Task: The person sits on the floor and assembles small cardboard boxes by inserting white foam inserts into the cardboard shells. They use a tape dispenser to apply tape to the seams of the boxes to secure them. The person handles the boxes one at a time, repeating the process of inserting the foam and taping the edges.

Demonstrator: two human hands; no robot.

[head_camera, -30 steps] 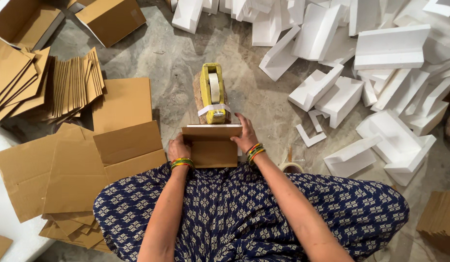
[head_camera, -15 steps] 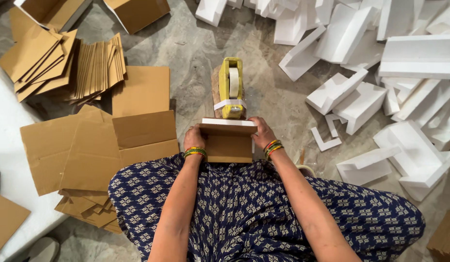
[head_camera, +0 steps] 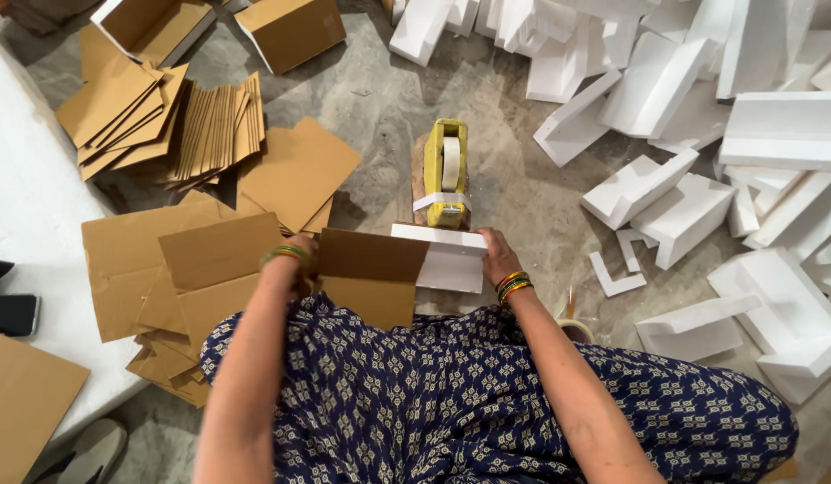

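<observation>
Now, far left, a white sheet [head_camera: 25, 233] covers the floor's edge, with a dark flat device [head_camera: 10, 314] lying on it and a grey sandal [head_camera: 91, 453] down at the bottom. Next along, a fanned stack of brown cardboard strips [head_camera: 214, 130] sits near the top, and flat brown cardboard sheets [head_camera: 164, 269] spread out just below it, reaching the person's knee.

Over to the hands: the left hand [head_camera: 301, 260], green and gold bangles at the wrist, is wrapped around the left edge of a folded brown cardboard piece [head_camera: 372, 273], fingers closed on it, though the fingertips are hidden behind the board. That cardboard stands in front of the lap, over the navy patterned fabric [head_camera: 451, 394], and overlaps a white foam block [head_camera: 451, 260] just to its right. The right hand [head_camera: 498, 255], bangles too, grips the foam block's right end, fingers closed on it.

Directly beyond the block stands a yellow tape dispenser [head_camera: 446, 175] with a white roll, upright on the grey stone floor [head_camera: 379, 99], touching the block's far edge.

Out right, a jumble of white foam pieces [head_camera: 702, 179] fills the floor, and an open brown cardboard box [head_camera: 290, 31] sits up top.
</observation>
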